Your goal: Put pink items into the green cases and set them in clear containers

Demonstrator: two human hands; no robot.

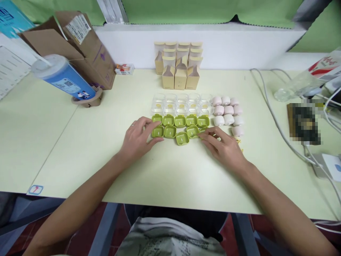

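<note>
Green cups (180, 122): small, glossy, rounded-square, open-topped; stood in two rows mid-table, front row uneven. Left hand (138, 137): thumb and forefinger apart at left-end cups. Right hand (225, 147): fingertips at right-end front cup; could not tell whether clamped. Clear containers (170, 100) behind showed yellow marks. Cartons (180, 81) stood flaps-up, contents hidden. Blue drink cup (71, 79) sat in brown holder (89, 103).
</note>
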